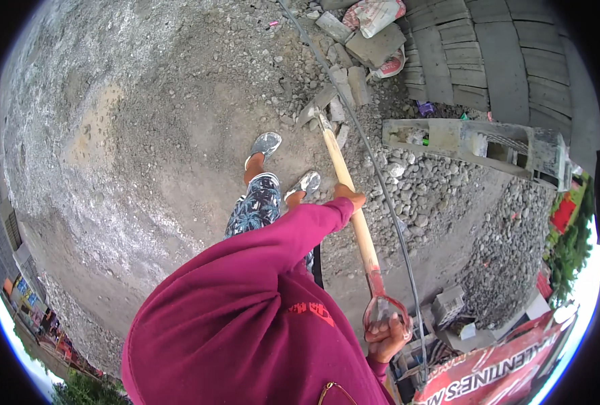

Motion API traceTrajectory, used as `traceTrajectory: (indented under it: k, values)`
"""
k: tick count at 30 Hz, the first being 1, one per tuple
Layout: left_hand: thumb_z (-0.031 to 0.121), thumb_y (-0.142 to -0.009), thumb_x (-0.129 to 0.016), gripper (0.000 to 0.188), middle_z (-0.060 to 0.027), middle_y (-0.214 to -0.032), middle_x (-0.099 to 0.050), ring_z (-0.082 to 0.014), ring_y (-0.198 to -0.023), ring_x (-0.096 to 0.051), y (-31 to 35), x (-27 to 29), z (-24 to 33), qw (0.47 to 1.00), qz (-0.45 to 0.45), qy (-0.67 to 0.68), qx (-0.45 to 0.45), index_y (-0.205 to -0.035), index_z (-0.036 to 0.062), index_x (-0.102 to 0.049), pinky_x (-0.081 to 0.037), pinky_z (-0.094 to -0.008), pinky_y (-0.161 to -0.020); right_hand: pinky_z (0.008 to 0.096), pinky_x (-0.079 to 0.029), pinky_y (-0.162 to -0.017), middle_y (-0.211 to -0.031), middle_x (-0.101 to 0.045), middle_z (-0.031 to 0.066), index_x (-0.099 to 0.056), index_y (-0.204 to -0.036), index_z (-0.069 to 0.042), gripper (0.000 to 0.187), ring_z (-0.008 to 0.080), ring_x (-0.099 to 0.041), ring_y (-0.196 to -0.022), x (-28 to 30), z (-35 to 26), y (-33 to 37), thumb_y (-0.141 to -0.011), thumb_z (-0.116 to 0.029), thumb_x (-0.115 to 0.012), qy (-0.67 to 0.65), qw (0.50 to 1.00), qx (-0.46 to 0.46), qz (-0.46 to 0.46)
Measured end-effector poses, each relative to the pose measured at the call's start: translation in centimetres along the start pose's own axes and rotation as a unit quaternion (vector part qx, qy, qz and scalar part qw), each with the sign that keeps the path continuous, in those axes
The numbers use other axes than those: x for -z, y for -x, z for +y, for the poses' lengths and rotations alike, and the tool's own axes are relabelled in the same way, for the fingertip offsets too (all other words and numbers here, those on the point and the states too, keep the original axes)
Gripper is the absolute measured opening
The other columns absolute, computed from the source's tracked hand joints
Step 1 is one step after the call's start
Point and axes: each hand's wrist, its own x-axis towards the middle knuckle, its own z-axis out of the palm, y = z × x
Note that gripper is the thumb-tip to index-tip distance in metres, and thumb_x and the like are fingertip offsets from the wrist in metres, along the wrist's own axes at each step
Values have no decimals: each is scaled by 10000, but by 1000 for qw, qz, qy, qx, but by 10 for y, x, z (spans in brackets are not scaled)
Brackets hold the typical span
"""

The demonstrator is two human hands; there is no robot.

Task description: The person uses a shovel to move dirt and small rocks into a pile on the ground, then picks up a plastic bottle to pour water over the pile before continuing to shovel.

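A shovel point(359, 233) with a pale wooden shaft slants across the view, its worn red D-handle nearest me. My left hand point(351, 196) is wrapped round the middle of the shaft. Lower right, my right hand point(387, 339) is closed on the crossbar of the D-handle. At the far end, the grey blade point(317, 106) rests by broken concrete pieces point(344, 84) and gravel; how much it carries, I cannot tell. Maroon sleeves cover both arms.
A dark cable point(374, 155) runs alongside the shovel. Right of it lies a gravel pile point(425, 189), with a dusty grey frame point(475, 143) beyond. Torn sacks point(374, 17) top the rubble. A grey block wall point(489, 54) stands far right; a red banner point(496, 374) hangs lower right.
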Motion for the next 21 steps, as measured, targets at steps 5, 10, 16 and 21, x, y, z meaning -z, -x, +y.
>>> traceTrajectory:
  k: [5, 10, 16, 21]
  values:
    - [262, -665, -694, 621, -276, -932, -596, -369, -860, -624, -2, 28, 18, 998, 8, -27, -61, -1066, -89, -376, -509, -404, -771, 342, -423, -406, -510, -491, 53, -489, -648, -69, 230, 194, -473, -393, 0, 29, -15, -843, -163, -568, -126, 989, -59, -51]
    - [182, -665, -669, 581, -292, -933, -605, -385, -869, -633, -121, 93, 96, 984, 95, -57, -136, -1074, -112, -378, -531, -394, -753, 360, -430, -514, -529, -450, 29, -473, -636, -110, 257, 183, -461, -476, -137, 92, -89, -850, -222, -563, -212, 958, -184, -58]
    - [192, -632, -666, 522, -276, -923, -611, -361, -866, -640, -140, 51, 39, 984, 88, -83, -127, -1014, -100, -463, -537, -391, -726, 375, -441, -515, -550, -456, 22, -491, -681, -103, 200, 183, -478, -485, -106, 84, -71, -854, -170, -567, -176, 971, -164, -6]
    - [192, -645, -693, 565, -250, -896, -616, -360, -758, -654, -40, 31, 10, 997, -66, 39, 15, -1057, -78, -415, -560, -426, -633, 344, -429, -425, -501, -464, 23, -478, -668, -84, 241, 182, -486, -425, -45, 47, -15, -864, -196, -561, 15, 997, -68, 45]
